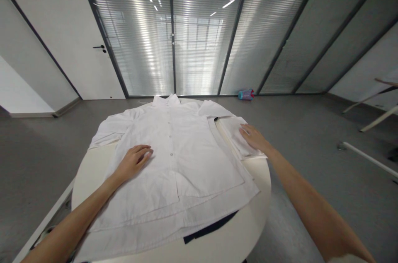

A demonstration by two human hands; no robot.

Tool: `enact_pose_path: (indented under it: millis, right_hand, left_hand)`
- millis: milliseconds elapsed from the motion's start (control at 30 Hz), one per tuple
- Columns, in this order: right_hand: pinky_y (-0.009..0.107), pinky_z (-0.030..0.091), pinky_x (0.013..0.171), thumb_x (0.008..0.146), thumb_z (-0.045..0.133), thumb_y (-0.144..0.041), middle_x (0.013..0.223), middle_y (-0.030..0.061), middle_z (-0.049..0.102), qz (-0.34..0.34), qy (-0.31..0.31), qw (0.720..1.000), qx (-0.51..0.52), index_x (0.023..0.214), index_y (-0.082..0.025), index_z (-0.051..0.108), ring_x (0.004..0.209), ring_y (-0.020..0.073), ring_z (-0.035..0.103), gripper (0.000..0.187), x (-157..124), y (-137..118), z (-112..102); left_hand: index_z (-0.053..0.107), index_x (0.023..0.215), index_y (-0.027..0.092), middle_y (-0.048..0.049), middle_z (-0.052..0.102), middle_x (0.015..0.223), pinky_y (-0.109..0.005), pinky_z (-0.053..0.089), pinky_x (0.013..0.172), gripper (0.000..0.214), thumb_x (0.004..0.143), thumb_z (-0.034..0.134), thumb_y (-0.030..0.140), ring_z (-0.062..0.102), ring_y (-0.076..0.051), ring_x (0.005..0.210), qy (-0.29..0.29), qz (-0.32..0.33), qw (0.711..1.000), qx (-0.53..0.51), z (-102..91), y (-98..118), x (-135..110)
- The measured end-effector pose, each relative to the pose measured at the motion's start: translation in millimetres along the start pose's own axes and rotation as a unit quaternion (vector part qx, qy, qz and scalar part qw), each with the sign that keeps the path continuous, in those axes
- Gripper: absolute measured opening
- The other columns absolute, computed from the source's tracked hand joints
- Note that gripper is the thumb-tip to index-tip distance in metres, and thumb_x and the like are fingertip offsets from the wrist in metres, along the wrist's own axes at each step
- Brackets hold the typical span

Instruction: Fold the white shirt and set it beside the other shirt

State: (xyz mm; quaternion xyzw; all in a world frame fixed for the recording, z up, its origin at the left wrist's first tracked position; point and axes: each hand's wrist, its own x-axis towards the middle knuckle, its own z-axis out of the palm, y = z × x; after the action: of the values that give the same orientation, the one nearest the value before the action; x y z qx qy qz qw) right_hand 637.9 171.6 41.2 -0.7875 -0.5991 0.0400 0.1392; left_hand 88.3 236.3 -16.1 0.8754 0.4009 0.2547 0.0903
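A white button-front shirt (155, 180) lies face up, its collar at the far side and its hem towards me. My left hand (134, 161) rests on the shirt's front, left of the buttons, fingers loosely extended and holding nothing. On the right, my right hand (253, 136) lies open across the shirt's sleeve (228, 128), fingers stretched out. The left sleeve (108, 128) spreads towards the table's far left edge. Part of a dark flat piece (211, 228) shows from under the hem; the rest of it is hidden.
The shirt covers much of a round white table (255, 213). Beyond it, a blue and red object (245, 94) is on the floor by the glass partition (199, 56). White legs of furniture (377, 118) stand at the right, and a door (90, 47) is at the back left.
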Motion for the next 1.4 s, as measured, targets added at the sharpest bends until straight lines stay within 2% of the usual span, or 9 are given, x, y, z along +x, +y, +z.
enact_pose_path:
  millis: [100,233,333,633,833,1033,1233,1333,1400]
  right_hand:
    - [0.043,0.036,0.115,0.098,0.030,-0.058,0.146,0.0108,0.053,-0.072,0.053,0.996,0.027,0.142,-0.022,0.053,0.137,0.0274,0.047,0.061,-22,-5,-10]
    - [0.051,0.022,0.121,0.092,0.038,-0.069,0.161,0.0154,0.028,-0.138,0.025,0.989,-0.053,0.153,-0.013,0.037,0.151,0.0313,0.020,0.083,-69,-13,14]
    - [0.055,0.015,0.122,0.093,0.035,-0.069,0.162,0.0187,0.022,-0.152,-0.001,0.984,-0.094,0.156,-0.009,0.027,0.152,0.0315,0.016,0.087,-92,-18,35]
    - [0.051,0.018,0.123,0.100,0.030,-0.060,0.156,0.0155,0.038,-0.216,0.044,0.975,-0.027,0.149,-0.012,0.044,0.150,0.0278,0.023,0.070,-87,-75,23]
    - [0.050,0.021,0.123,0.100,0.034,-0.062,0.163,0.0085,0.024,-0.327,-0.101,0.939,0.034,0.154,-0.022,0.037,0.152,0.0261,0.015,0.067,-94,-131,46]
    - [0.054,0.017,0.123,0.101,0.034,-0.059,0.163,0.0075,0.023,-0.332,-0.122,0.935,0.003,0.153,-0.026,0.039,0.152,0.0282,0.015,0.062,-99,-130,69]
    - [0.055,0.020,0.123,0.101,0.036,-0.058,0.163,0.0050,0.026,-0.344,-0.095,0.934,0.011,0.153,-0.029,0.040,0.151,0.0275,0.018,0.060,-96,-123,77]
    - [0.056,0.021,0.122,0.101,0.036,-0.057,0.163,0.0054,0.025,-0.350,-0.089,0.932,0.003,0.153,-0.029,0.038,0.151,0.0282,0.018,0.060,-96,-121,80]
    - [0.056,0.020,0.122,0.101,0.036,-0.056,0.163,0.0056,0.023,-0.358,-0.085,0.930,-0.005,0.154,-0.029,0.036,0.151,0.0281,0.017,0.060,-97,-119,81]
  left_hand:
    - [0.071,0.111,0.021,-0.0109,0.068,0.122,-0.042,0.049,0.099,0.042,0.099,0.044,0.050,0.063,-0.027,0.113,-0.003,0.003,1.000,0.002,-0.3,0,0]
    - [0.071,0.110,0.021,-0.0105,0.068,0.120,-0.043,0.049,0.098,0.039,0.098,0.047,0.050,0.064,-0.027,0.111,0.002,0.007,1.000,0.007,-1.0,2,1]
    - [0.071,0.109,0.021,-0.0104,0.068,0.119,-0.043,0.049,0.097,0.040,0.098,0.047,0.051,0.064,-0.027,0.109,0.011,0.011,1.000,0.011,-0.9,4,1]
    - [0.070,0.111,0.020,-0.0117,0.067,0.121,-0.043,0.049,0.097,0.035,0.098,0.048,0.044,0.063,-0.027,0.112,0.003,0.011,0.999,0.031,-0.9,6,0]
    - [0.064,0.129,0.022,-0.0117,0.061,0.135,-0.046,0.044,0.106,0.039,0.098,0.049,0.041,0.055,-0.029,0.128,-0.017,0.012,0.998,0.061,-3.4,11,-3]
    - [0.062,0.132,0.025,-0.0092,0.057,0.143,-0.050,0.038,0.112,0.042,0.096,0.051,0.043,0.048,-0.029,0.136,-0.040,-0.004,0.998,0.043,-2.6,13,-1]
    - [0.069,0.113,0.019,-0.0147,0.070,0.117,-0.051,0.051,0.098,0.043,0.095,0.046,0.050,0.066,-0.030,0.111,0.143,-0.176,0.974,-0.003,-47.3,-52,2]
    - [0.070,0.112,0.017,-0.0163,0.068,0.120,-0.052,0.048,0.102,0.051,0.091,0.051,0.059,0.063,-0.033,0.115,0.142,-0.188,0.972,0.023,-67.8,-67,-15]
    - [0.067,0.122,0.020,-0.0156,0.062,0.134,-0.051,0.042,0.109,0.052,0.092,0.051,0.059,0.055,-0.032,0.128,0.090,-0.139,0.985,0.037,-71.5,-53,-33]
